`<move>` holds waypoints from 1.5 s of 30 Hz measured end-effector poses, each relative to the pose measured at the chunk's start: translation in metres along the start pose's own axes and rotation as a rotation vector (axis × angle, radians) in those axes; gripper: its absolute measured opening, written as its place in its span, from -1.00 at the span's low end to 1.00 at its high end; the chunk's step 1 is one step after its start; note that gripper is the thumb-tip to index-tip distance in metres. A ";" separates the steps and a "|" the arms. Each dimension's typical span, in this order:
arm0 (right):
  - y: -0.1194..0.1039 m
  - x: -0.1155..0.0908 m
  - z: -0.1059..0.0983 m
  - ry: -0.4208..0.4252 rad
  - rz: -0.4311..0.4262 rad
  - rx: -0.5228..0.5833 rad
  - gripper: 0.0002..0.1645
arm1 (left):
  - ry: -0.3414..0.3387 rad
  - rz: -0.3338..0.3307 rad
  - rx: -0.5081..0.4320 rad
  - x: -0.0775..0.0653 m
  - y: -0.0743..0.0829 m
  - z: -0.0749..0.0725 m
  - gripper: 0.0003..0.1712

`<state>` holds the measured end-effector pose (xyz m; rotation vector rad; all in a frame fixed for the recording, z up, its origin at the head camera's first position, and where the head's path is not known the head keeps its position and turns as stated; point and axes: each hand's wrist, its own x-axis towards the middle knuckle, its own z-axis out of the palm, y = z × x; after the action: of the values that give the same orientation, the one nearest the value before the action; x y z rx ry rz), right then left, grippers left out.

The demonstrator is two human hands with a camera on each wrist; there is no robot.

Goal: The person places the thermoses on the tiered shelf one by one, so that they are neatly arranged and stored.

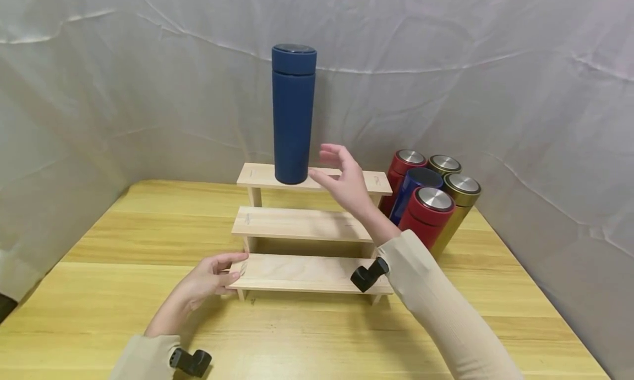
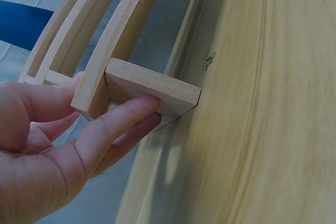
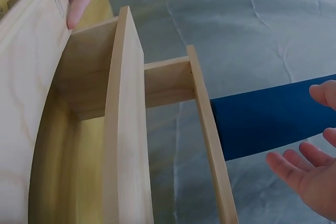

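A tall dark blue thermos bottle (image 1: pixel 293 116) stands upright on the top step of a three-step wooden rack (image 1: pixel 302 272). Just right of the bottle's lower part is my right hand (image 1: pixel 344 179), its fingers spread and nothing held between them. From the right wrist view, the blue thermos (image 3: pixel 268 119) lies between the hand's thumb and fingers (image 3: pixel 286 167), though contact is hard to tell. My left hand (image 1: pixel 210 278) grips the left end of the lowest step. In the left wrist view, its fingers (image 2: pixel 118 121) press on the rack's side support (image 2: pixel 152 87).
Right of the rack several thermos bottles stand close together: red ones (image 1: pixel 427 218), a shiny blue one (image 1: pixel 418 185) and gold ones (image 1: pixel 462 196). A pale cloth (image 1: pixel 173 94) hangs behind the wooden table (image 1: pixel 148 231).
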<state>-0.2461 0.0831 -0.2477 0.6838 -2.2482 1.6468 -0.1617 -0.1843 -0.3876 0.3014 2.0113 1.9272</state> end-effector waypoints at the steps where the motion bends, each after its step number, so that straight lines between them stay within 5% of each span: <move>1: 0.000 -0.002 -0.001 0.001 -0.004 0.004 -0.44 | 0.000 -0.001 -0.001 0.000 0.000 0.000 -0.46; 45: -0.003 -0.104 -0.046 0.032 -0.085 0.206 -0.69 | -0.015 0.011 0.011 0.000 -0.002 -0.001 -0.42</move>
<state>-0.1585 0.1485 -0.2809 0.7837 -2.0165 1.8495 -0.1618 -0.1858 -0.3896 0.3290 2.0154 1.9151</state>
